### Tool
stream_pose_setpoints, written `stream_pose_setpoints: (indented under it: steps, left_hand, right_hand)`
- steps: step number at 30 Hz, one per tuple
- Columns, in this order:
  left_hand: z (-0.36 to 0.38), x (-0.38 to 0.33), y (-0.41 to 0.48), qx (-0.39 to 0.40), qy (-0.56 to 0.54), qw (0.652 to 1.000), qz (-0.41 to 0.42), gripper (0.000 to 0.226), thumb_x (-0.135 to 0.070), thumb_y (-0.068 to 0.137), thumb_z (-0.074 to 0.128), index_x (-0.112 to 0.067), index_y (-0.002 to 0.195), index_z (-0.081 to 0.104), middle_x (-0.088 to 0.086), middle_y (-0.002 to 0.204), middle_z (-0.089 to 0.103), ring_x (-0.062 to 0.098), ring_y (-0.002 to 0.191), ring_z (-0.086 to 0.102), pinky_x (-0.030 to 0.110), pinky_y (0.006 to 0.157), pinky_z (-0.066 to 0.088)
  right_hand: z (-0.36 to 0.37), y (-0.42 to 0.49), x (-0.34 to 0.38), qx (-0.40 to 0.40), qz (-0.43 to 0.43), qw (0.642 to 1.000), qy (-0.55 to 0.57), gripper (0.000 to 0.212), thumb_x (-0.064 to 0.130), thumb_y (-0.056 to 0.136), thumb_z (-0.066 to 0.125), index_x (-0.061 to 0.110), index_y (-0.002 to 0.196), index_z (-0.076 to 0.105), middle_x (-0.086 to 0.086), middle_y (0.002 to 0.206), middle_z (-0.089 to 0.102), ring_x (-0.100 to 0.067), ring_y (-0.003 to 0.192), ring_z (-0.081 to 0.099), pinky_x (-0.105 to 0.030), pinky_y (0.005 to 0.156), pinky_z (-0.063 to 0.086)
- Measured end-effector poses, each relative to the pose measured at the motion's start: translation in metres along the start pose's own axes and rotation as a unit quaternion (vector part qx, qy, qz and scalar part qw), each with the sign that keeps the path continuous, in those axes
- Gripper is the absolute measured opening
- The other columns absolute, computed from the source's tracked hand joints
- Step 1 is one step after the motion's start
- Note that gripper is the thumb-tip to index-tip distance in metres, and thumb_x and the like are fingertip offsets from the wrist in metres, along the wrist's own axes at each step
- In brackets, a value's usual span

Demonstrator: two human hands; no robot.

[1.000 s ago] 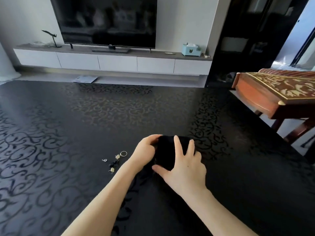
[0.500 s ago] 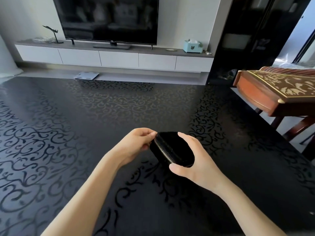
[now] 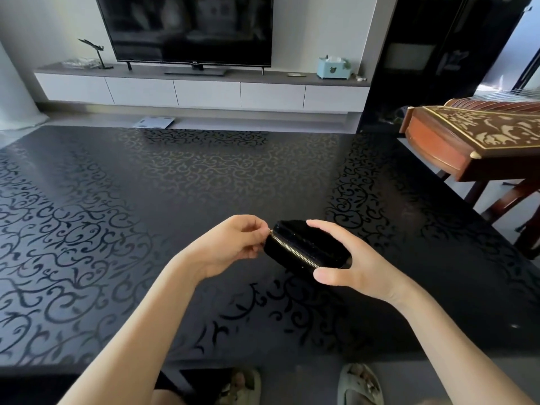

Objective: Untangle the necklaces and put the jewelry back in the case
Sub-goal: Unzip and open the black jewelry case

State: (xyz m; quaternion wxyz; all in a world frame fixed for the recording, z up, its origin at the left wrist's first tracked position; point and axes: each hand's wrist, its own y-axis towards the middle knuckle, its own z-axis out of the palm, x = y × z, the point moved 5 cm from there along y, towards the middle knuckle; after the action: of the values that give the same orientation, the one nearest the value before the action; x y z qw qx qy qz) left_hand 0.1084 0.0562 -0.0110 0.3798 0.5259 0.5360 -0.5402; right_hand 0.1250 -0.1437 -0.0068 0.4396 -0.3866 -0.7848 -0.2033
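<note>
Plainly, the case (image 3: 306,244) sat held above the table (image 3: 204,176) between both hands, its zipper (image 3: 292,253) running from ten o'clock to four; the left hand (image 3: 233,244) pinched the zipper at its ten-o'clock end, nearest the work as I read it; the right hand (image 3: 353,264) clasped the case from three o'clock.

Black zipped case (image 3: 306,248), tilted, held aloft

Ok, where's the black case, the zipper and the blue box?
black case (image 3: 314,237), head view, its top side.
zipper (image 3: 293,250), head view, middle of gold teeth.
blue box (image 3: 333,70), head view, its front face.
</note>
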Motion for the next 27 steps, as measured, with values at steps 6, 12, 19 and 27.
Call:
stream_pose_setpoints:
  steps: [6,12,19,27]
  left_hand:
    - [0.014,-0.006,-0.006,-0.159,0.473,0.866,0.012,0.020,-0.023,0.097,0.045,-0.007,0.099,0.055,0.008,0.094,0.061,0.025,0.086,0.058,0.033,0.073,0.046]
    - [0.036,-0.009,-0.023,-0.185,0.387,0.903,0.024,0.021,-0.017,0.091,0.052,0.001,0.085,0.061,0.013,0.083,0.066,0.020,0.069,0.052,0.027,0.058,0.040]
    - [-0.001,0.019,-0.029,-0.165,-0.070,0.970,-0.164,0.059,-0.066,0.075,0.057,-0.015,0.103,0.068,0.005,0.099,0.072,0.017,0.092,0.069,0.035,0.082,0.056]
    - [0.019,0.014,-0.022,-0.197,-0.167,0.961,-0.103,0.040,-0.031,0.075,0.075,-0.004,0.103,0.064,0.010,0.087,0.074,0.022,0.073,0.072,0.031,0.061,0.057]
  right_hand:
    - [0.007,0.003,0.002,-0.081,0.040,0.973,-0.212,0.088,0.053,0.066,0.071,0.042,0.141,0.027,0.025,0.144,0.029,-0.008,0.131,0.032,-0.030,0.103,0.031]
    - [0.024,0.022,0.011,-0.203,0.018,0.930,-0.307,0.099,0.063,0.063,0.067,0.030,0.144,0.021,0.007,0.151,0.024,-0.021,0.122,0.038,-0.030,0.085,0.039]
    - [0.026,0.021,0.018,-0.135,-0.038,0.980,-0.141,0.098,0.047,0.065,0.078,0.034,0.145,0.023,0.015,0.155,0.014,-0.008,0.137,0.021,-0.025,0.105,0.022]
    - [0.027,0.009,0.020,-0.086,-0.039,0.988,-0.119,0.091,0.038,0.068,0.080,0.043,0.142,0.026,0.015,0.157,0.006,-0.003,0.143,0.001,-0.035,0.117,0.012]
